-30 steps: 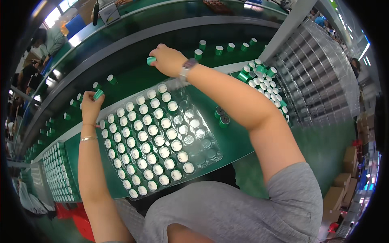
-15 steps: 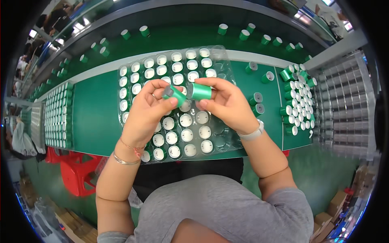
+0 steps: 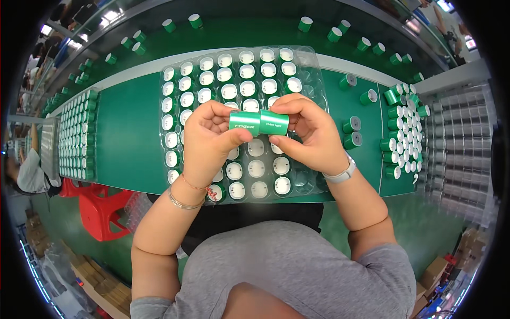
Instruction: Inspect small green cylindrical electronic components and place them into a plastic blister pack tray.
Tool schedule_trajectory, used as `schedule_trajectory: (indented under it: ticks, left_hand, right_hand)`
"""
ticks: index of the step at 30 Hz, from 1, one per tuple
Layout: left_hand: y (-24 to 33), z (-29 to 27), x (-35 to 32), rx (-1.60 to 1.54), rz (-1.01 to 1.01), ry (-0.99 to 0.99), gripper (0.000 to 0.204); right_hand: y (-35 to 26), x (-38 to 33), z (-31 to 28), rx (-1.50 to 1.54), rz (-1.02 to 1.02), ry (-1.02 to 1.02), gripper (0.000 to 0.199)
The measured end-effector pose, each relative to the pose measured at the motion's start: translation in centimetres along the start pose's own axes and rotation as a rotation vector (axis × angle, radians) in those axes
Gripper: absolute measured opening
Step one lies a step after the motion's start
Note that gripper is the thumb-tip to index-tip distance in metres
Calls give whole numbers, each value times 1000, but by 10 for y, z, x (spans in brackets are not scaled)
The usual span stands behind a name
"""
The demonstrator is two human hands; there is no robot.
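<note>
Fingers of the left hand (image 3: pixel 210 141) are closed on one green can (image 3: pixel 245 122); the right hand (image 3: pixel 311 133) is clamped on another (image 3: pixel 274 122), seemingly end to end, above a clear tray (image 3: pixel 313 183). Loose cans (image 3: pixel 401 138) are heaped to the right.

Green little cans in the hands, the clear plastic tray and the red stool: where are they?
Two small green cylindrical cans (image 3: pixel 259 122), head view: on the seam where they meet end to end.
Clear plastic tray (image 3: pixel 312 59), head view: on its bare far right corner.
Red plastic stool (image 3: pixel 101 207), head view: on its seat.
</note>
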State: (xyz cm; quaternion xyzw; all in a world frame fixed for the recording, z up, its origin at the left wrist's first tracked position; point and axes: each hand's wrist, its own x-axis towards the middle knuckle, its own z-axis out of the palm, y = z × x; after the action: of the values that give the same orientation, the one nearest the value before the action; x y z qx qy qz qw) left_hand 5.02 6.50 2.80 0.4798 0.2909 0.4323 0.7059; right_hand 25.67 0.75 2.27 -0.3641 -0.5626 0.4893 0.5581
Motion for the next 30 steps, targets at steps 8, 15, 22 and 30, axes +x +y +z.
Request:
schedule_trajectory:
  ticks: [8,15,22,30]
  left_hand:
    - [-4,-2,0,-18,39,-2,47]
    - [-4,-2,-1,-5,39,6,48]
    - [-5,-4,0,-6,25,13,45]
    - [-6,1,-1,-78,10,11,48]
  right_hand:
    - [1,-1,1,16,-22,-38,42]
    - [0,-2,0,70,23,-35,43]
    - [2,3,-10,-102,-174,-28,34]
    - [4,0,3,-202,-249,10,68]
